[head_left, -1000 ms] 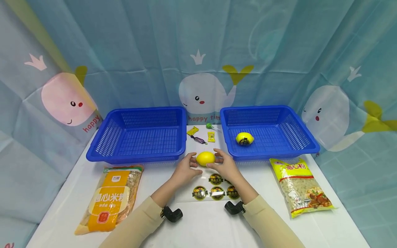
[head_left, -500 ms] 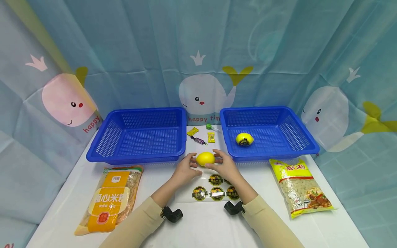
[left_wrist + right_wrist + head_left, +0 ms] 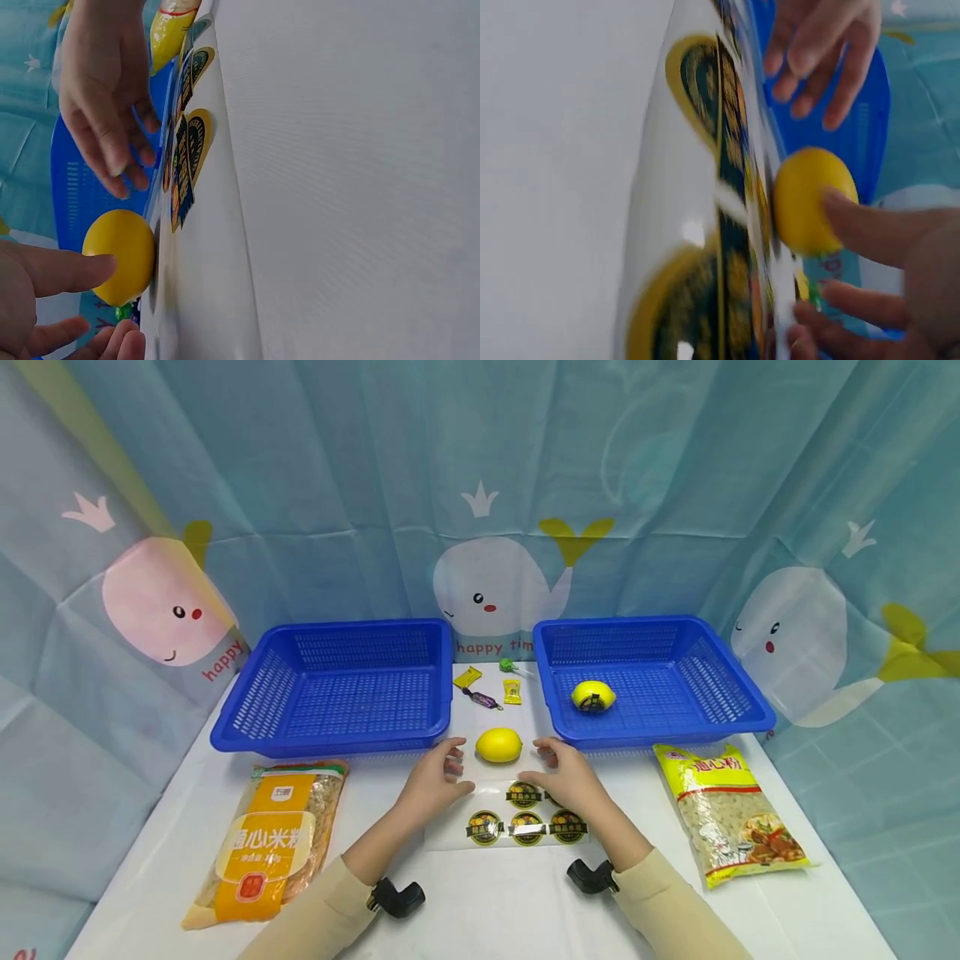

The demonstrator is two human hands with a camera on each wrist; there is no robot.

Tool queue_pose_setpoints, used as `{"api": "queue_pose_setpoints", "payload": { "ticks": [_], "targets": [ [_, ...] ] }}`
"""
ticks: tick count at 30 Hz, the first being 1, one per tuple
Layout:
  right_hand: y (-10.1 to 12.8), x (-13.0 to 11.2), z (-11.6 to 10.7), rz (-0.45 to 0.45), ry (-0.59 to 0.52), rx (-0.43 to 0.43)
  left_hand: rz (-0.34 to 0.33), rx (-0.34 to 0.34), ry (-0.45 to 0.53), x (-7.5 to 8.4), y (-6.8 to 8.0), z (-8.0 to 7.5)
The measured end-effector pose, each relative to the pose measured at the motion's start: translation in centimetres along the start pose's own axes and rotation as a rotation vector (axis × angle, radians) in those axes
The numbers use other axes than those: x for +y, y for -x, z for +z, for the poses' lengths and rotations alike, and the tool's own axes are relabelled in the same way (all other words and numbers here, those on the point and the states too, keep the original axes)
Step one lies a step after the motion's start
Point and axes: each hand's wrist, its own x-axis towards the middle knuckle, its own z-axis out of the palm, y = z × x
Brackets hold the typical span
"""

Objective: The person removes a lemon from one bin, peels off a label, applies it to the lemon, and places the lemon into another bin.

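A plain yellow lemon (image 3: 498,745) (image 3: 120,255) (image 3: 810,199) lies on the white table (image 3: 487,910) between two blue baskets. My left hand (image 3: 442,768) (image 3: 52,300) is just left of it and my right hand (image 3: 558,767) (image 3: 885,277) just right. Both have relaxed fingers, hold nothing, and stand a small gap off the lemon. Under and in front of the hands lies a clear sticker sheet (image 3: 517,822) (image 3: 187,150) (image 3: 712,187) with round black-and-yellow labels. A second lemon (image 3: 592,696) bearing such a label sits in the right basket (image 3: 738,722).
The left blue basket (image 3: 247,735) stands at the back left. Several wrapped candies (image 3: 487,687) lie between the baskets. One pasta bag (image 3: 266,843) lies front left, another (image 3: 727,814) front right. A whale-print curtain closes off the back and sides.
Both hands let go of the plain lemon and drew back and apart. The lemon stays where it was on the table.
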Motion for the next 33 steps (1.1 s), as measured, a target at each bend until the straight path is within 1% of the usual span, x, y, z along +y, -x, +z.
{"api": "queue_pose_setpoints", "payload": {
  "ticks": [2, 5, 7, 9, 12, 14, 16, 19, 21, 22, 24, 26, 31, 33],
  "targets": [
    [0.4, 0.2, -0.2, -0.041, 0.121, -0.045, 0.035, 0.013, -0.045, 0.0, 0.5, -0.2],
    [0.7, 0.4, -0.1, -0.14, 0.263, -0.13, 0.075, 0.031, -0.101, -0.3, 1.2, -0.4],
    [0.8, 0.5, 0.1, -0.178, 0.311, -0.168, 0.103, 0.032, -0.113, -0.3, 1.5, -0.5],
    [0.8, 0.3, 0.1, -0.18, 0.322, -0.188, 0.128, 0.025, -0.112, -0.3, 1.8, -0.6],
    [0.7, 0.1, -0.5, -0.151, 0.25, -0.239, 0.187, 0.006, -0.094, 0.0, 2.2, -0.9],
    [0.6, 0.1, -1.2, -0.13, 0.18, -0.299, 0.235, -0.02, -0.093, 0.3, 2.5, -1.1],
    [0.3, 0.4, -2.1, -0.111, 0.098, -0.375, 0.285, -0.064, -0.104, 0.7, 2.7, -1.3],
    [-0.3, 1.2, -3.0, -0.123, -0.05, -0.497, 0.348, -0.144, -0.159, 1.1, 3.0, -1.4],
    [-0.6, 1.8, -3.4, -0.14, -0.16, -0.558, 0.384, -0.18, -0.212, 1.3, 3.2, -1.3],
    [-0.7, 2.0, -3.5, -0.149, -0.216, -0.585, 0.4, -0.188, -0.236, 1.4, 3.3, -1.2],
    [-0.9, 2.2, -3.6, -0.153, -0.307, -0.623, 0.425, -0.179, -0.282, 1.5, 3.4, -1.0],
    [-0.9, 2.3, -3.6, -0.141, -0.362, -0.648, 0.445, -0.155, -0.309, 1.6, 3.5, -0.9],
    [-1.0, 2.4, -3.7, -0.102, -0.467, -0.691, 0.457, -0.112, -0.281, 1.6, 3.6, -0.7],
    [-1.0, 2.5, -3.7, -0.094, -0.483, -0.694, 0.46, -0.116, -0.253, 1.6, 3.5, -0.7]
  ]
}}
